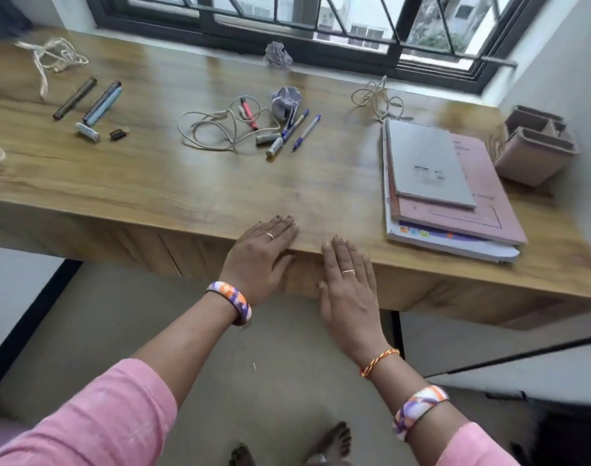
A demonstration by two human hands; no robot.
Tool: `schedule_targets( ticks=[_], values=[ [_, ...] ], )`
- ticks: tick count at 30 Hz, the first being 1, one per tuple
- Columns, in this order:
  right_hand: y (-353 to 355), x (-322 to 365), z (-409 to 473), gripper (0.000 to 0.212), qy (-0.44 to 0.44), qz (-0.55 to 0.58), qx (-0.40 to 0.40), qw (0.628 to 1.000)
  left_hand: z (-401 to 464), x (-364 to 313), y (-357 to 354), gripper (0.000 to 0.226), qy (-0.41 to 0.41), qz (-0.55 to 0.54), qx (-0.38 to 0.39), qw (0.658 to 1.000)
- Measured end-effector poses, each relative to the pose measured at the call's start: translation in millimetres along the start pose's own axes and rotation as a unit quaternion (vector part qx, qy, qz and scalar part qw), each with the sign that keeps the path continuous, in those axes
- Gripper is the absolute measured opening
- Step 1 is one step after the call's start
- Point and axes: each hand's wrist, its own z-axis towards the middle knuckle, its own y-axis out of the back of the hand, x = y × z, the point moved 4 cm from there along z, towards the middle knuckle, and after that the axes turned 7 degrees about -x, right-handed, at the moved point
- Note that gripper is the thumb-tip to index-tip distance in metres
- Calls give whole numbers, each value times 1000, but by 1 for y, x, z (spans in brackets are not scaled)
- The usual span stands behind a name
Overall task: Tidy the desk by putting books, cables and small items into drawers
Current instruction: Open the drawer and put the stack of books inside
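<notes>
Both hands are resting flat on the wooden desk's (152, 176) front edge, holding nothing: left hand (260, 260) with fingers straight and close together, right hand (346, 280) the same.

The stack of pink and white spiral notebooks (448, 193) is sitting at the right; likely the heaviest item, stiff, best gripped by its long sides. The loose white cable (216, 129) at centre is looking limp and tangle-prone, so bunch it first. The blue pens (304, 129) beside it are light and will probably roll.

The beige compartmented organiser (536, 146) at far right is showing no visible contents. Drawer fronts (199, 253) under the edge are looking closed.
</notes>
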Motion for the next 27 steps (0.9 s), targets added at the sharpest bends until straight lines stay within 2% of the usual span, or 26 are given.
schedule_targets(
  ticks=[2, 4, 5, 10, 12, 13, 14, 15, 16, 18, 19, 20, 21, 22, 23, 24, 25, 26, 27],
  values=[
    [1, 1, -11, 54, -57, 127, -12, 990, -1, 0, -2, 56, -18, 9, 12, 1000],
    [3, 1, -22, 45, -138, 301, -4, 944, -5, 1, -1, 60, -30, 9, 1, 1000],
    [6, 1, -25, 40, -167, 348, -21, 922, -8, 1, 0, 59, -33, 7, -11, 999],
    [12, -8, -20, 33, -223, 369, -158, 888, -37, 16, -3, 60, -51, 20, -64, 996],
    [6, -8, -23, 31, -252, 385, -166, 872, -54, 27, -9, 72, -4, 40, -80, 996],
    [-2, -9, -27, 32, -297, 404, -145, 853, -63, 33, -12, 81, 44, 40, -81, 995],
    [-14, -10, -33, 34, -371, 429, -118, 816, -73, 40, -15, 87, 113, 23, -75, 990],
    [-32, -15, -43, 33, -467, 457, -84, 753, -85, 47, -19, 90, 200, -14, -67, 977],
    [-52, -21, -56, 29, -575, 495, -51, 649, -99, 56, -27, 91, 287, -54, -42, 956],
    [-82, -27, -76, 25, -716, 563, 0, 412, -123, 74, -45, 94, 422, -117, 50, 898],
    [-88, -32, -79, 33, -743, 571, 1, 350, -131, 83, -52, 94, 475, -151, 82, 863],
    [-98, -45, -79, 42, -741, 587, -28, 325, -135, 91, -59, 88, 525, -192, 99, 823],
    [-101, -59, -75, 51, -734, 590, -64, 331, -135, 96, -64, 70, 579, -258, 95, 768],
    [-98, -65, -65, 61, -727, 604, -88, 314, -129, 98, -63, 41, 639, -333, 73, 690],
    [-99, -74, -61, 69, -722, 609, -91, 316, -121, 98, -62, 18, 682, -412, 44, 603],
    [-101, -79, -61, 74, -719, 617, -85, 309, -113, 101, -63, 23, 711, -480, -4, 514],
    [-105, -87, -64, 79, -725, 588, -72, 352, -105, 105, -68, 30, 725, -533, -61, 433],
    [-111, -89, -67, 83, -706, 615, -44, 349, -95, 108, -70, 36, 725, -563, -111, 381],
    [-112, -90, -71, 81, -713, 580, -12, 393, -87, 108, -70, 45, 723, -578, -134, 353]
  ],
)
